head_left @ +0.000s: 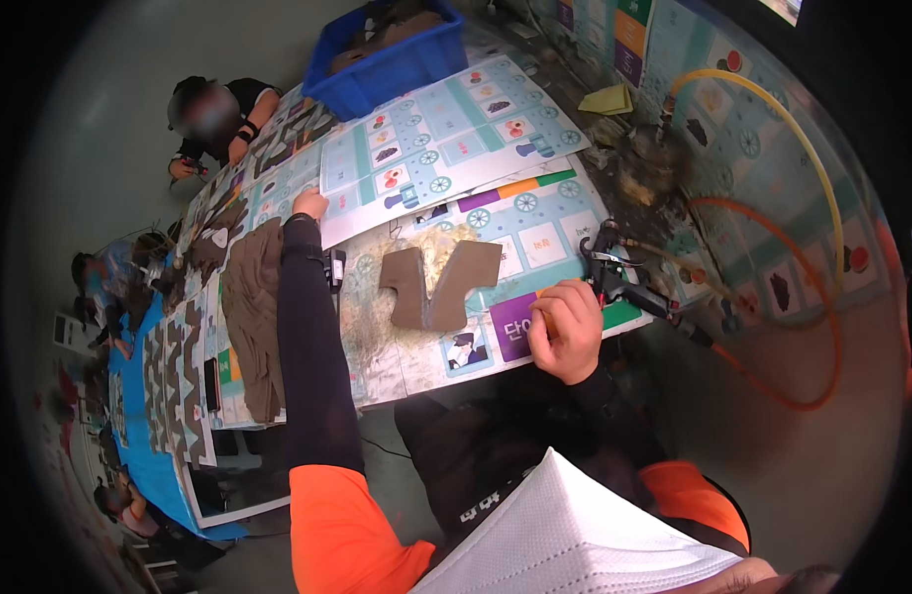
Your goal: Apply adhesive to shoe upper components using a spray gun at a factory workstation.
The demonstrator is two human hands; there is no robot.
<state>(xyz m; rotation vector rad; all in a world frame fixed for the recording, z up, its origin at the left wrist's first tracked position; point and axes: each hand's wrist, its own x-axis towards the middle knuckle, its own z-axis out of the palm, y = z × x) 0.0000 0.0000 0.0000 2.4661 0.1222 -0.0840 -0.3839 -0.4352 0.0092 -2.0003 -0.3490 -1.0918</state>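
My left hand (310, 205) reaches far forward to the left edge of a printed board (426, 158), beside the top of a stack of brown cut pieces (253, 317). Its fingers are too small and turned away to make out. My right hand (567, 332) is closed, fingers curled against the thumb, over the table's near right side; what it holds, if anything, is hidden. Just beyond it lies a black spray gun (614, 272) with a hose. Between my hands, a brown cut piece with a V-shaped notch (441, 285) lies flat on the stained table covering (377, 342).
A blue crate (387, 59) of brown pieces stands at the back. Yellow (822, 168) and orange hoses (812, 257) loop on the right. A person (218, 114) works at the far left, with others beyond. More cut pieces lie on a left-hand table (139, 436).
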